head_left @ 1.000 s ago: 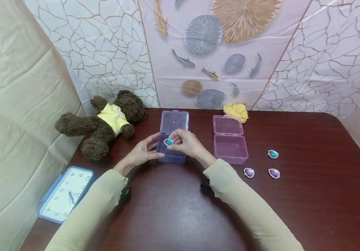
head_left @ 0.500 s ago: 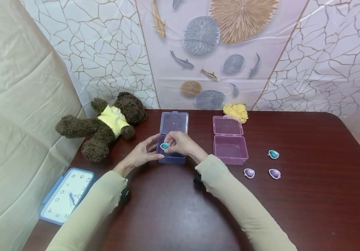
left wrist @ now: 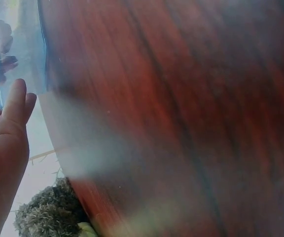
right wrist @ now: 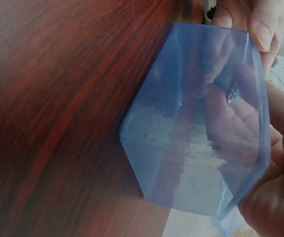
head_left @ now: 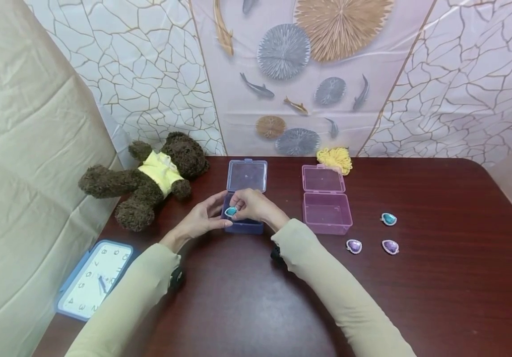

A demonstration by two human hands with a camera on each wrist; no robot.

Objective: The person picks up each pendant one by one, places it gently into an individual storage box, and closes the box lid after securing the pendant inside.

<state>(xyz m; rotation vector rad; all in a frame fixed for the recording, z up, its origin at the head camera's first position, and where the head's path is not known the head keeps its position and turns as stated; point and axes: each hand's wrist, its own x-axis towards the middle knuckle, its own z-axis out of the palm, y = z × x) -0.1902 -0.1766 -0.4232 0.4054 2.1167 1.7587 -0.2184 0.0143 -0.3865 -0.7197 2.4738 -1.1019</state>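
Note:
The blue plastic box (head_left: 247, 227) stands with its lid (head_left: 247, 175) raised at the back. My left hand (head_left: 198, 218) holds the box by its left side, with the thumb at the front rim and the fingers along the side. My right hand (head_left: 256, 206) reaches in over the rim and pinches a teal teardrop gem (head_left: 231, 211) with a beaded edge. Through the translucent wall in the right wrist view, the gem (right wrist: 234, 95) shows at the fingertips inside the box. How close it is to the bottom, I cannot tell.
Right of the blue box stands an open pink box (head_left: 327, 213), with yellow yarn (head_left: 335, 159) behind it. Further right lie another teal gem (head_left: 388, 219), a purple gem (head_left: 353, 246) and a second purple gem (head_left: 390, 247). Leftward are a brown teddy bear (head_left: 149, 178) and a clock-faced case (head_left: 95, 280).
My right hand has moved left and down into the blue box, carrying the teal gem with it. The left hand stays in place on the box.

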